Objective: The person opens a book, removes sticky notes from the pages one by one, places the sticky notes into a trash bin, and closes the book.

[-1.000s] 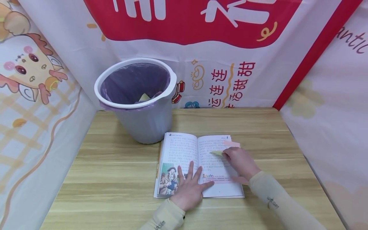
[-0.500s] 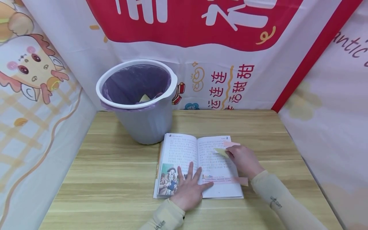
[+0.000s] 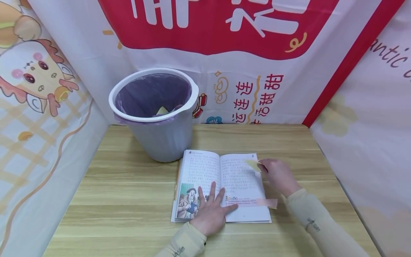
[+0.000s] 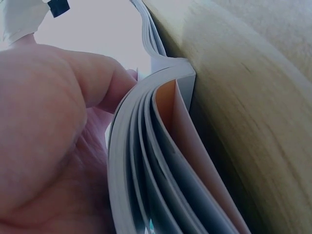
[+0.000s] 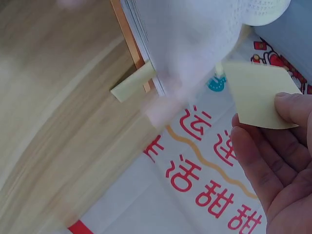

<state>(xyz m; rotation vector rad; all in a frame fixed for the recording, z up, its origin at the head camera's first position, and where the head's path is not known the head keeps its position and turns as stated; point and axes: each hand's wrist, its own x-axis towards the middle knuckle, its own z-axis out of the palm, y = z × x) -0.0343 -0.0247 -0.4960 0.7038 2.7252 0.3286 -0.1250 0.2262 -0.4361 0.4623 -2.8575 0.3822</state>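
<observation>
An open book (image 3: pixel 205 167) lies on the table, text on both pages and an illustration at the lower left. My left hand (image 3: pixel 212 214) is spread across the lower middle of it, fingers splayed over both pages. In the left wrist view, the left hand (image 4: pixel 53 131) rests at the book's edge, where the page ends (image 4: pixel 146 131) fan apart. At the upper right corner of the right page, my right hand (image 3: pixel 277 175) pinches a yellow sticky note (image 3: pixel 254 165). The right wrist view shows this sticky note (image 5: pixel 261 95) between thumb and fingers.
A pink strip (image 3: pixel 271 203) sticks out from the right page's lower edge. Behind the book's left side stands a grey bin (image 3: pixel 160 139) with a purple liner (image 3: pixel 151 89) and yellow paper (image 3: pixel 162 110) inside. Printed cloth (image 3: pixel 257 64) hangs around the wooden table (image 3: pixel 128 200).
My right hand has moved right and slightly up with the sticky note, towards the page's outer edge. The upper pink strip is now out of sight. The left hand stays put.
</observation>
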